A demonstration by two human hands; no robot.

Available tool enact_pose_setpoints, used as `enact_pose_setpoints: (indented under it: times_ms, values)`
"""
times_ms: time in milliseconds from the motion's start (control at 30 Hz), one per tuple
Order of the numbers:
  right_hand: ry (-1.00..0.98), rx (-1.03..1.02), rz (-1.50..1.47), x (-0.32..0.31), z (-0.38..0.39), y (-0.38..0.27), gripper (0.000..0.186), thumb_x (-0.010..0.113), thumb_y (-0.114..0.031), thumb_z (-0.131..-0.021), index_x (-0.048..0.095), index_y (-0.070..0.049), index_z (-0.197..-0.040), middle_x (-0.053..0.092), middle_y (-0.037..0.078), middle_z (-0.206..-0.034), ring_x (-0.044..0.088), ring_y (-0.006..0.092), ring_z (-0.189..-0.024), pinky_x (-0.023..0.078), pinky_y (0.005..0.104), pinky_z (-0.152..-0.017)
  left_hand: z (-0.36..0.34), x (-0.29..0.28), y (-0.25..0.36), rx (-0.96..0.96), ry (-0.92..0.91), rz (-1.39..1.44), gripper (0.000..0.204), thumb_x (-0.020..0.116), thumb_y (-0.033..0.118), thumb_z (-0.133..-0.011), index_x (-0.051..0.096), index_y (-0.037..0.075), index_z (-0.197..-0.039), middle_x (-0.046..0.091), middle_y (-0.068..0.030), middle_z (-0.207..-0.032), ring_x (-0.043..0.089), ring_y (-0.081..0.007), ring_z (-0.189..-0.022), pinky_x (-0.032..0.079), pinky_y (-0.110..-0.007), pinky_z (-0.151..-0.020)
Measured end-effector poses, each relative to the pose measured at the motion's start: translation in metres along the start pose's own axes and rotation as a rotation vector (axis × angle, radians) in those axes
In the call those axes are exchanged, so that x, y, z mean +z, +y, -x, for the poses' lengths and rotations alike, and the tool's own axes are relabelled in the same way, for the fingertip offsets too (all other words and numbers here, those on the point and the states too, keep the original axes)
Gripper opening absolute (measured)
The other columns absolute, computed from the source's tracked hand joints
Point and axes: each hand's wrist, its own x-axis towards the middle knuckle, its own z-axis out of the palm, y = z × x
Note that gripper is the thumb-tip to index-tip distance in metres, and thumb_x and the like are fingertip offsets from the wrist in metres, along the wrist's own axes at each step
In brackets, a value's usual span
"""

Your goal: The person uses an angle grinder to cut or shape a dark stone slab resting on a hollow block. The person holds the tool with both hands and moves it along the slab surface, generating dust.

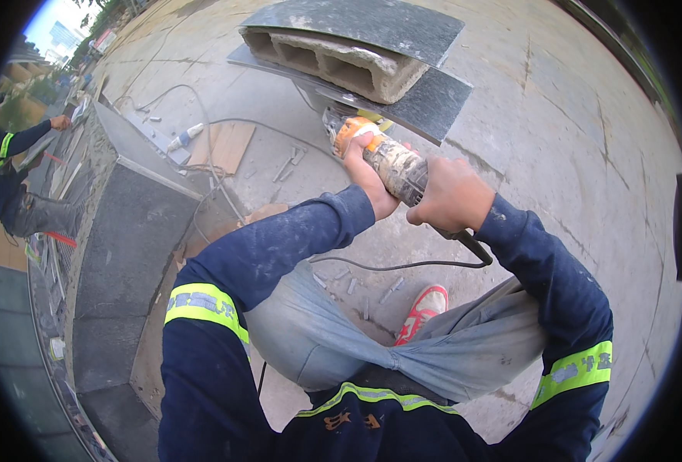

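Both of my hands are closed round a dusty angle grinder with an orange head and a grey body. My left hand wraps the body just behind the orange head. Farther back, my right hand grips the rear end, where the power cord comes out. The grinder's head points up and left, close to the near edge of a dark stone slab. On that slab rests a hollow concrete block, and a second dark slab lies over the block. The disc is mostly hidden at the guard.
A low wall faced with dark stone curves along my left. Beyond it a co-worker reaches out an arm. A black cord loops over the paving near my shoe. Tile offcuts and small scraps lie about.
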Motion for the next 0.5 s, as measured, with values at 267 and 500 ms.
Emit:
enact_pose_setpoints:
  times_ms: [267,500]
  values:
    - [-0.013,-0.018,0.0,0.0,-0.012,-0.003,0.05,0.076,-0.029,-0.058,0.065,0.008,-0.09,0.066,0.024,-0.085,0.067,0.0329,-0.082,0.053,0.0344,-0.077,-0.009,-0.003,0.007,0.005,0.005,0.014,0.062,0.056,0.045,-0.072,0.043,-0.003,-0.11,0.054,-0.0149,-0.091,0.057,-0.0306,-0.084,0.049,-0.043,-0.08]
    - [-0.009,-0.018,-0.003,0.001,-0.023,-0.006,0.05,0.075,-0.03,-0.058,0.065,0.008,-0.09,0.066,0.025,-0.086,0.067,0.0331,-0.083,0.054,0.0346,-0.077,-0.019,-0.01,0.016,0.009,-0.027,-0.029,0.063,0.056,0.045,-0.072,0.041,-0.002,-0.112,0.054,-0.015,-0.091,0.057,-0.0307,-0.084,0.049,-0.043,-0.08]
